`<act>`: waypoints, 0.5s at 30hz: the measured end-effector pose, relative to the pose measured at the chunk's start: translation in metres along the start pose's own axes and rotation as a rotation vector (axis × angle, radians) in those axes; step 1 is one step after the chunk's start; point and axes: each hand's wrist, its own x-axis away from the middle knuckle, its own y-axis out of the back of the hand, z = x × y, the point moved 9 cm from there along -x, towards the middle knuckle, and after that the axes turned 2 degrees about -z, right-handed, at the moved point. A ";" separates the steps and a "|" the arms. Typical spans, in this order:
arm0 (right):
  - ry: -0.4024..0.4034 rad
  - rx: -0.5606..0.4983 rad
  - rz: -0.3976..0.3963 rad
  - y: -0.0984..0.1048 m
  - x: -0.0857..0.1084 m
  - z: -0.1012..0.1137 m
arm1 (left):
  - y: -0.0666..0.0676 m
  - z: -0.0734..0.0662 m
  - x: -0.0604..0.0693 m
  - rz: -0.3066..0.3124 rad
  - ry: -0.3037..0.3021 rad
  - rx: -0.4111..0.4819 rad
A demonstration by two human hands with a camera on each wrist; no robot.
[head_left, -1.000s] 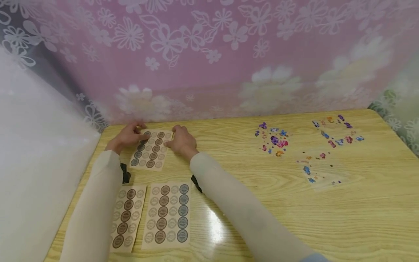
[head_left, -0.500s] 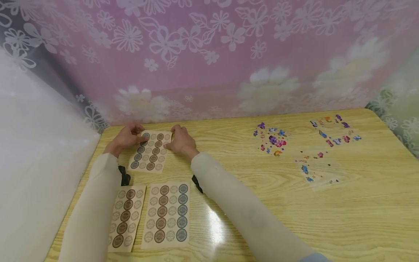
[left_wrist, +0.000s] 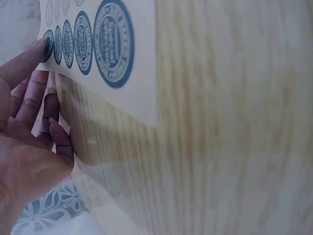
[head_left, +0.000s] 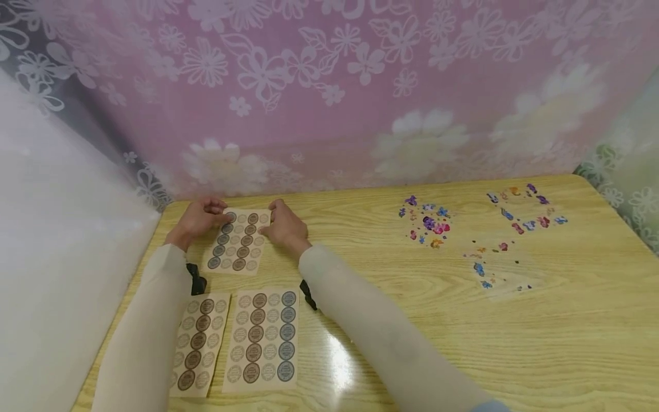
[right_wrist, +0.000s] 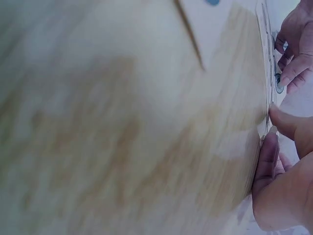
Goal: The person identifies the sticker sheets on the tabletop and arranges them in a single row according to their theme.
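At the table's back left, a beige sheet of round stickers (head_left: 237,240) lies between my two hands. It carries rows of blue, brown and pale printed circles. My left hand (head_left: 198,220) pinches its far left corner; the left wrist view shows the thumb (left_wrist: 34,56) on top of a blue circle and the fingers below. On the opposite side my right hand (head_left: 288,226) pinches the right edge near the far corner, thumb and fingers meeting there in the right wrist view. Seen from the left wrist, the sheet's near end sits slightly above the tabletop.
Two more sticker sheets lie nearer: one (head_left: 261,340) in front, another (head_left: 203,343) partly under the left sleeve. Right of the hands are clusters of colourful flower stickers (head_left: 429,223), (head_left: 527,209) and a clear sheet (head_left: 504,272) with several. A floral curtain (head_left: 329,114) borders the table's back edge.
Both hands keep hold of the sheet, which has shifted only very slightly. The head view has tilted a little. The other sheets have not moved.
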 end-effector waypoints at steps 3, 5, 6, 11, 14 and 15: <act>-0.006 -0.021 -0.014 0.001 0.000 -0.001 | 0.003 -0.001 0.002 -0.044 -0.011 0.006; -0.001 -0.032 -0.016 0.003 0.001 -0.001 | 0.004 -0.003 0.005 -0.072 -0.018 0.013; 0.007 -0.037 -0.015 0.003 0.001 -0.001 | 0.005 -0.005 0.006 -0.084 -0.024 0.018; 0.080 -0.118 -0.001 0.005 0.001 0.004 | 0.010 -0.019 0.015 -0.126 -0.088 0.021; 0.145 -0.198 0.003 0.011 0.000 0.007 | 0.015 -0.033 0.021 -0.157 -0.144 0.030; 0.164 -0.224 0.006 0.014 0.000 0.008 | 0.017 -0.039 0.023 -0.168 -0.162 0.033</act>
